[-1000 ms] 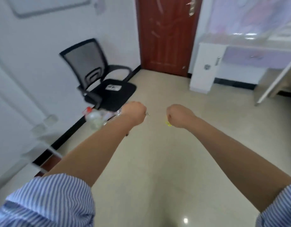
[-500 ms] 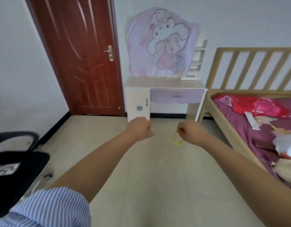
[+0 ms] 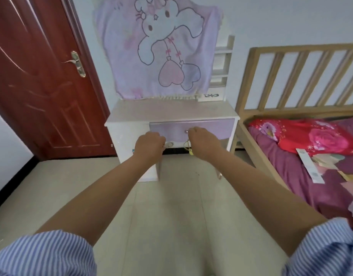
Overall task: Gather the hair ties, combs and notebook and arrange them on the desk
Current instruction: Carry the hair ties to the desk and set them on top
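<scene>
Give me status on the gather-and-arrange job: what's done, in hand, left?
Done: nothing shows on the desk top yet. In hand: both fists are closed in front of the desk; the right hand dangles a yellow hair tie, and the left hand grips something small, too hidden to name. Left: set these down, then find combs and a notebook; neither is identifiable here.
</scene>
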`<state>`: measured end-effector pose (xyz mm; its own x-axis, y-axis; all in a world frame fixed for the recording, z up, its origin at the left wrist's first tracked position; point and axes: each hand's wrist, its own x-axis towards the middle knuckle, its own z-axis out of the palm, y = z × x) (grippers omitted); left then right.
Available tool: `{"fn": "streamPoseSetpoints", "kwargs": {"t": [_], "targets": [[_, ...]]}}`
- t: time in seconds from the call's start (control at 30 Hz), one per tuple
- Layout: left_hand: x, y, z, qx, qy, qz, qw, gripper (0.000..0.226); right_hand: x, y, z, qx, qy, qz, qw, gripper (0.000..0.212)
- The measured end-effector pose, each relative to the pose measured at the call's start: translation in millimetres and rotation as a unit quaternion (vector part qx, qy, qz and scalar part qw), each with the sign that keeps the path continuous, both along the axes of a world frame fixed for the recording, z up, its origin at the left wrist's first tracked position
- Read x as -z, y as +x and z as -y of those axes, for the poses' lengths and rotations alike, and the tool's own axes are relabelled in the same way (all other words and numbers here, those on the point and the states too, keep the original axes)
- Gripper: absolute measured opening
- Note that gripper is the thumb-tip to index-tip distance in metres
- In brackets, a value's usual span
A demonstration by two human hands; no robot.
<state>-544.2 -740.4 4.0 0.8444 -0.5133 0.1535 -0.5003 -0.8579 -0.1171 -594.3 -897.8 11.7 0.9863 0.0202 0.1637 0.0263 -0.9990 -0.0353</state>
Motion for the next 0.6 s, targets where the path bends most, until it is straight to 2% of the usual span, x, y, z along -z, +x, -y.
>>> {"fn": "streamPoseSetpoints", "kwargs": {"t": [0.2,0.47,0.6], "targets": [[17.9,140.0,26.3,-0.09,0.023,-0.019,0.996,0.02,22.8,168.6,43.7,-0.068,-0.003,-0.037,0.997,0.03],[44.1,317.0,-42.1,-0.194,0.055,-0.067,0.977,0.022,61.6,381.1,-3.0,-0.209,-0.045,-0.075,0.974,0.032],[54.1,417.0,-65.7,-0.216,0.013,-0.096,0.972,0.031,72.4,478.8,-20.9,-0.253,-0.071,-0.092,0.96,0.025]]}}
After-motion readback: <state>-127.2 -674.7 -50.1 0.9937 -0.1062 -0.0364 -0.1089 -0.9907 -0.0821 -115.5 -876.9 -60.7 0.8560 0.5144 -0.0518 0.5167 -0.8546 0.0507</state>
